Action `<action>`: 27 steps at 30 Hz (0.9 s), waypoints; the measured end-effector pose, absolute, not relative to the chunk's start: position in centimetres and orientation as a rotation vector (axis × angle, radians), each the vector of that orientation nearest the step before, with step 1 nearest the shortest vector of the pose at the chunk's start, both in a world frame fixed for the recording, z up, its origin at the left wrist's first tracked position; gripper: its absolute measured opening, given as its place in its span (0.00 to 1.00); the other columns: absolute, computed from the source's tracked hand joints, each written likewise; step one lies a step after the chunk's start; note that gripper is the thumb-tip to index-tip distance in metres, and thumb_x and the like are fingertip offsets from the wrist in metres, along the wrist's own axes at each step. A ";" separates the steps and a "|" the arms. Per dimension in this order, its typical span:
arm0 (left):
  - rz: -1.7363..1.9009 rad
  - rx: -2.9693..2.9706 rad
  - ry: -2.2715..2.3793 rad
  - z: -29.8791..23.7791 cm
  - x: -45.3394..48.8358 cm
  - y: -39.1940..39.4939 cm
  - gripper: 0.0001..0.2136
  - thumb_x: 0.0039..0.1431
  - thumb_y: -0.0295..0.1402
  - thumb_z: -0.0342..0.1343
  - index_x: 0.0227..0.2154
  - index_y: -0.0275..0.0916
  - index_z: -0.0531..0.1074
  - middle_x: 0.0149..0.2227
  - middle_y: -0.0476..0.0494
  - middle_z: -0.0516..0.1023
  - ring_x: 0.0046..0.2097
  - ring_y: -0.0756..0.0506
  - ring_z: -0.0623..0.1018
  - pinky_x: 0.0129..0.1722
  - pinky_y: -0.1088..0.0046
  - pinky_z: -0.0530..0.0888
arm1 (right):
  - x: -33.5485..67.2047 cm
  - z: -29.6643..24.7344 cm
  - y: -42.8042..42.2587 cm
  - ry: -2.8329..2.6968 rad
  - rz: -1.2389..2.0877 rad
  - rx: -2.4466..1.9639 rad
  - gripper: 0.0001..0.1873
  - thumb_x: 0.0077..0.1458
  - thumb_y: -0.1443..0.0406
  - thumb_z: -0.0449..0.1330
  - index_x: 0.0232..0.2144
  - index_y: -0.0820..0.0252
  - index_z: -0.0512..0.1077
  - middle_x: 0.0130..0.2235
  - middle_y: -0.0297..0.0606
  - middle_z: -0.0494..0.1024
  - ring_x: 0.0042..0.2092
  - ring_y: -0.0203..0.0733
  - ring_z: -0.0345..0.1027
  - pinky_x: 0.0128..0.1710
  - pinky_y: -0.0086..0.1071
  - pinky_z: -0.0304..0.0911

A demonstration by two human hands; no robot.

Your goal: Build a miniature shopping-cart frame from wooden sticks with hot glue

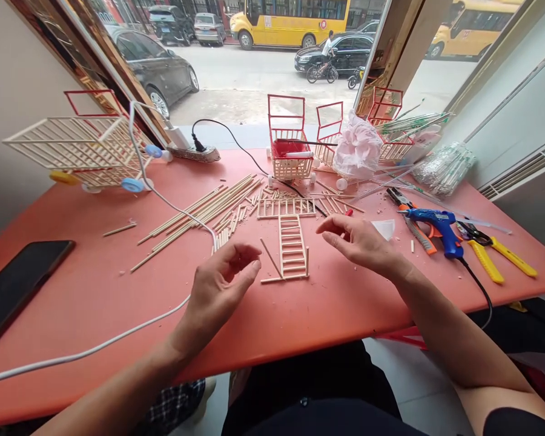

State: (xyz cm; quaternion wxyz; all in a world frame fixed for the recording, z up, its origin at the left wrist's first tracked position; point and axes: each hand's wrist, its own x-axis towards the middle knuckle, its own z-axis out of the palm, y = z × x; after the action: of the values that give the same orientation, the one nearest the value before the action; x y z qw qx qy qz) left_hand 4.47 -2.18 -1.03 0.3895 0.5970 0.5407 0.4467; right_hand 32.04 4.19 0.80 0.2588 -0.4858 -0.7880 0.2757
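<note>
My left hand hovers over the pink table, fingers curved and apart from the thumb, with nothing in it. Across from it, my right hand is likewise empty, its fingers loosely bent. Between them lies a ladder-shaped frame of thin wooden sticks. Its far end meets a wider, crosswise stick frame; whether they are joined I cannot tell. Loose sticks lie beside the ladder: a slanted one on its left and a short one at its near end. Short cut sticks are heaped beyond my left hand.
Long sticks lie left of centre. Small stick-built carts stand along the back, a larger one at left. A blue glue gun and yellow-handled pliers lie right. A phone and white cable are at left.
</note>
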 end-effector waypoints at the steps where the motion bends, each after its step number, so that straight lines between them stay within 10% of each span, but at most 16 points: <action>1: 1.120 1.478 1.386 -1.2 4.4 -2.0 0.08 0.57 0.38 0.62 0.35 0.39 0.73 0.33 0.48 0.77 0.37 0.46 0.78 0.38 0.72 0.76 | 32.1 0.9 3.9 -2.173 0.783 -1.298 0.10 0.63 0.63 0.59 0.43 0.60 0.78 0.34 0.36 0.80 0.33 0.36 0.69 0.33 0.30 0.61; 8: 0.955 1.320 1.318 -1.4 4.7 -1.4 0.19 0.54 0.43 0.65 0.45 0.37 0.76 0.35 0.44 0.78 0.38 0.44 0.78 0.37 0.70 0.75 | 32.0 1.4 2.8 -2.265 0.961 -1.158 0.18 0.58 0.58 0.68 0.48 0.58 0.76 0.34 0.34 0.77 0.33 0.36 0.68 0.31 0.29 0.61; 16: 0.878 1.556 1.231 -1.4 5.2 -0.7 0.13 0.63 0.42 0.59 0.27 0.39 0.75 0.31 0.47 0.77 0.36 0.46 0.76 0.37 0.71 0.71 | 30.3 1.1 2.3 -2.284 0.963 -1.127 0.10 0.56 0.62 0.70 0.40 0.58 0.76 0.31 0.31 0.75 0.31 0.34 0.64 0.31 0.28 0.58; 27: 0.908 1.911 1.209 -1.7 5.3 -0.9 0.07 0.64 0.32 0.57 0.30 0.40 0.76 0.33 0.49 0.81 0.37 0.47 0.79 0.40 0.73 0.71 | 29.7 0.0 2.5 -2.378 0.965 -1.148 0.07 0.58 0.65 0.67 0.32 0.60 0.73 0.29 0.29 0.72 0.30 0.33 0.61 0.31 0.28 0.53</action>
State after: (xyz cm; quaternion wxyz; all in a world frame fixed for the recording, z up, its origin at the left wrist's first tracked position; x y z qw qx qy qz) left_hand 5.33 -0.89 -1.72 0.3452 0.7359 0.4657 0.3498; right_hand 29.65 2.46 0.04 0.1643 -0.4028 -0.8343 0.3386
